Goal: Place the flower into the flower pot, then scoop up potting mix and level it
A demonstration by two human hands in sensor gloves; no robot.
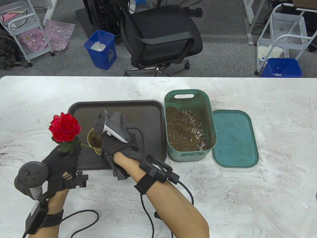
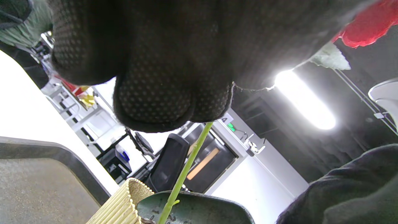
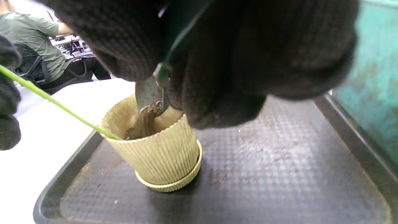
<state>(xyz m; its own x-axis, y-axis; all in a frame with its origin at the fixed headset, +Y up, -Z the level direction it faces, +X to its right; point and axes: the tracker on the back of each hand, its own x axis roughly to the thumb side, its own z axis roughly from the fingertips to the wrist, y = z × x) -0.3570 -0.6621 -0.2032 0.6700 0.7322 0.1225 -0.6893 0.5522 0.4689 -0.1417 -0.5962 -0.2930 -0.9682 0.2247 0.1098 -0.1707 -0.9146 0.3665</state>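
A red flower point(image 1: 65, 127) leans out of the ribbed yellow pot point(image 1: 93, 141), its green stem point(image 3: 59, 104) slanting down into the pot point(image 3: 161, 152). My left hand point(image 1: 63, 161) pinches the stem point(image 2: 186, 168) just below the bloom. My right hand point(image 1: 118, 148) grips a green scoop point(image 3: 152, 90) tipped over the pot, and brown potting mix point(image 3: 143, 123) slides off it into the pot. The pot stands on the dark tray point(image 1: 148, 116). Most of the scoop is hidden by the glove.
A green tub point(image 1: 209, 119) part full of potting mix point(image 1: 185, 131) stands right of the tray, its lid point(image 1: 234, 138) flat beside it. The white table point(image 1: 272, 173) is smeared with soil. A chair and blue bins stand beyond the far edge.
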